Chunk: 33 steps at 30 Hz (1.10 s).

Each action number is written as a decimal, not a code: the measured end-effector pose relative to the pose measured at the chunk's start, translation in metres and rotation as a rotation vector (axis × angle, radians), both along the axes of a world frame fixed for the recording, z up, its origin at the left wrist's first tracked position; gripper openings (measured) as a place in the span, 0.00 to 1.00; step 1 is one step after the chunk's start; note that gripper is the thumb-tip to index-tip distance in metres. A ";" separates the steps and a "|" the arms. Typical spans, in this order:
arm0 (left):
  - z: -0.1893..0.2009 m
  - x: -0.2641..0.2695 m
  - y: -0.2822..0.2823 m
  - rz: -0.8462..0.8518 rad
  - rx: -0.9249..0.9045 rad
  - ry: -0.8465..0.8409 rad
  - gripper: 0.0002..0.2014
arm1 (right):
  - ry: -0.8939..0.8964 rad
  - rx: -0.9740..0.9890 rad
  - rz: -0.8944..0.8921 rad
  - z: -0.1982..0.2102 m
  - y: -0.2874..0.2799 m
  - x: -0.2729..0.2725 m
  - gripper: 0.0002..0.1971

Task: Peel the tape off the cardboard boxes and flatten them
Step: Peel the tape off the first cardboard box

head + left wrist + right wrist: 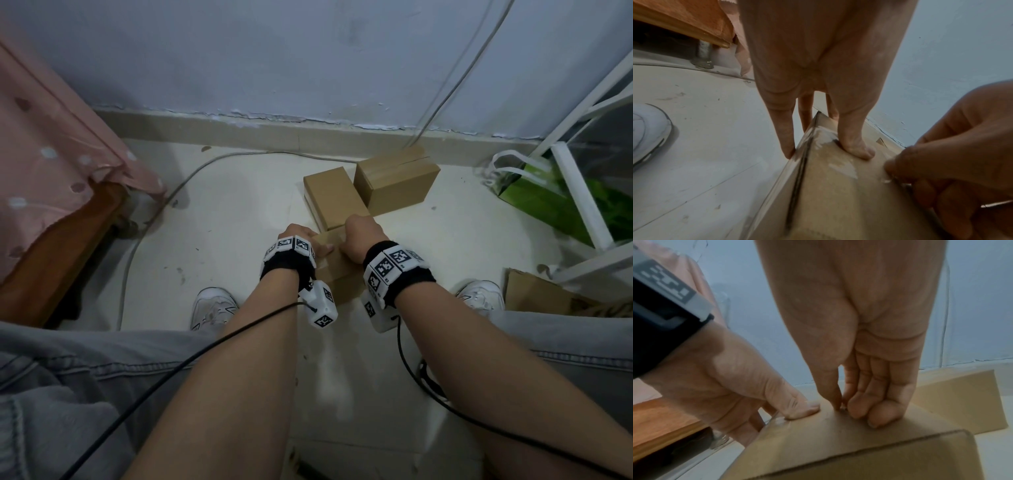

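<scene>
A small brown cardboard box (339, 274) stands on the floor between my feet. My left hand (303, 240) grips its left end, thumb (861, 151) pressed on the top and fingers (787, 146) down the side. Glossy clear tape (813, 139) runs over that edge. On the box top (838, 443), my right hand (840, 407) pinches a bit of the clear tape (886, 180) between thumb and forefinger, the other fingers curled. Two more closed boxes, one flat (330, 198) and one taller (395, 180), sit just behind.
Flattened cardboard (541, 296) lies at the right by my right shoe (481, 294). A white rack (579, 205) with a green bag (544, 198) stands far right. A bed with pink cloth (51, 164) fills the left. A cable (164, 202) trails across the floor.
</scene>
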<state>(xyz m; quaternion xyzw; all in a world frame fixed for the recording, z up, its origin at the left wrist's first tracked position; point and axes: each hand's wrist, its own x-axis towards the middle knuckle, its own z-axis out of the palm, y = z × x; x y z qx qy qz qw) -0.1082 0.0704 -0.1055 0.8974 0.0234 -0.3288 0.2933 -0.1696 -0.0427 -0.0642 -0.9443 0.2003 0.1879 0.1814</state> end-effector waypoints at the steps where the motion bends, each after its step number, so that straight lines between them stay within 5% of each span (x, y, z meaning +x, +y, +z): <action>1: -0.001 0.000 0.000 0.001 -0.005 -0.002 0.30 | -0.012 -0.003 -0.008 -0.001 0.000 0.000 0.06; 15: -0.008 -0.001 0.000 0.025 -0.032 -0.019 0.28 | -0.062 -0.015 -0.066 -0.009 0.004 0.001 0.08; 23: -0.011 0.003 0.003 0.013 -0.070 -0.002 0.28 | -0.121 0.197 -0.250 -0.012 -0.017 -0.003 0.17; 28: -0.015 0.002 0.004 0.011 -0.079 -0.032 0.24 | -0.119 0.136 -0.174 -0.011 -0.006 -0.003 0.12; 33: -0.016 0.003 0.002 0.025 -0.047 -0.033 0.30 | -0.133 0.039 -0.151 -0.015 0.003 0.002 0.03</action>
